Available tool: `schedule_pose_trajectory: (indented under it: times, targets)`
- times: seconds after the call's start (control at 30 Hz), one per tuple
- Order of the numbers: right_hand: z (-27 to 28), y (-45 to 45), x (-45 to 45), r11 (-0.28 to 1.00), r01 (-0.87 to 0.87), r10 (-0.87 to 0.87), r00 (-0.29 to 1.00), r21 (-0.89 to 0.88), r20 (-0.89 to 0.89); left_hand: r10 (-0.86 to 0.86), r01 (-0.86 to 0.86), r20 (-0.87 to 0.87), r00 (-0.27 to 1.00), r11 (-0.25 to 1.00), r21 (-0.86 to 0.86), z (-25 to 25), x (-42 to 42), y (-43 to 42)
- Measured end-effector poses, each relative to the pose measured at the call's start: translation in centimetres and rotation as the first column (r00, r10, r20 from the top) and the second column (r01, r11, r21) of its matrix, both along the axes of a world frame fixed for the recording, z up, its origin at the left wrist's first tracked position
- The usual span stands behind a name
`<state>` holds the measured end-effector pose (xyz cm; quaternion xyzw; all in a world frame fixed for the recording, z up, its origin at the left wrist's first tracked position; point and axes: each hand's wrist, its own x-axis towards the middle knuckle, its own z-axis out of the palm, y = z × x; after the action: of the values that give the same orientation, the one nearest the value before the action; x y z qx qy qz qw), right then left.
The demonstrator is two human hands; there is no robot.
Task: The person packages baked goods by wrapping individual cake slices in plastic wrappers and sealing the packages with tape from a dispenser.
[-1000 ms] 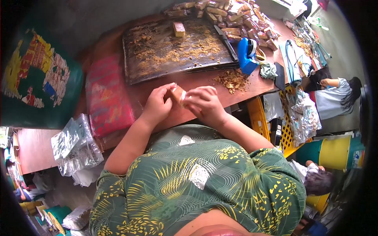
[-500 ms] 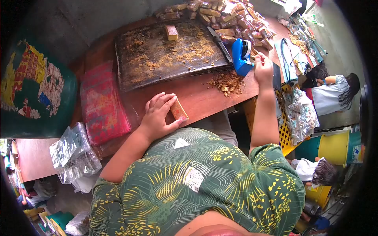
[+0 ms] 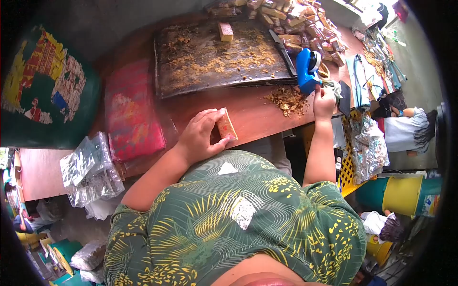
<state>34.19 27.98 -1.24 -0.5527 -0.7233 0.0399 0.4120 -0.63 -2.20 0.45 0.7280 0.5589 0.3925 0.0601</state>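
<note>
My left hand [image 3: 200, 136] curls around a small wrapped yellowish-brown bar [image 3: 226, 126] with red marks, holding it at the table's near edge. At the front end of a blue tape dispenser [image 3: 305, 71], the fingers of my right hand [image 3: 324, 104] are pinched together. Whatever is between those fingertips is too small to make out. The dispenser carries a pale roll of tape [image 3: 314, 61]. Another bar [image 3: 225, 32] rests on the dark, crumb-covered tray [image 3: 191, 86], and a knife [image 3: 283, 53] lies along the tray's right side.
Wrapped bars [image 3: 305, 24] are heaped at the back right. Crumbs [image 3: 287, 101] lie beside the dispenser. Red plastic sheets [image 3: 133, 112] and clear bags [image 3: 90, 167] are at left, near a green bin [image 3: 71, 119]. Two people [image 3: 408, 128] are at the right.
My right hand has moved down toward me, from beside the tape roll to the dispenser's front end. The left hand keeps hold of the bar, now turned slightly. The camera view has shifted.
</note>
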Motion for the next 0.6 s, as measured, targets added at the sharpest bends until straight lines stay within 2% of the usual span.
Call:
schedule_pose_trajectory:
  times: [0.03,0.13,0.3,0.4,0.47,0.5,0.53,0.57,0.6]
  targets:
    - [-0.4,0.3,0.4,0.998,0.005,-0.009,0.998,0.064,0.056,0.001,-0.001,0.027,1.0,1.0,0.002,0.2,0.1,0.0]
    - [0.0,-0.5,-1.0,0.995,-0.085,0.079,0.991,0.056,0.103,0.014,-0.014,0.057,0.998,1.0,0.012,-0.2,0.2,-0.1]
    - [-0.3,-0.8,-1.8,0.987,-0.149,0.13,0.966,-0.066,-0.225,0.013,-0.016,0.068,0.998,0.999,0.044,-0.8,-0.1,0.1]
    - [-0.4,0.3,-0.6,0.927,-0.27,0.079,0.818,-0.26,-0.57,0.014,-0.018,0.067,0.998,0.999,0.051,-0.8,-0.1,0.1]
    - [-1.0,1.1,0.5,0.939,-0.194,0.084,0.931,-0.285,-0.356,0.009,-0.012,0.062,0.998,0.999,0.051,-0.8,0.0,0.1]
    - [-0.9,1.1,0.6,0.968,-0.098,0.078,0.992,-0.232,-0.094,0.006,-0.01,0.062,0.998,0.999,0.053,-0.8,0.0,0.2]
    - [-0.9,1.1,0.9,0.988,-0.019,0.046,0.984,-0.156,0.174,0.003,-0.007,0.062,0.998,0.998,0.055,-0.8,-0.1,0.2]
    - [-1.0,0.8,1.1,0.997,0.035,-0.022,0.981,-0.062,0.191,0.0,-0.004,0.063,0.998,0.998,0.058,-0.9,0.0,0.3]
    - [-0.7,0.5,1.2,0.995,0.074,-0.056,0.973,-0.072,0.225,0.0,-0.004,0.061,0.998,0.998,0.056,-0.9,0.0,0.3]
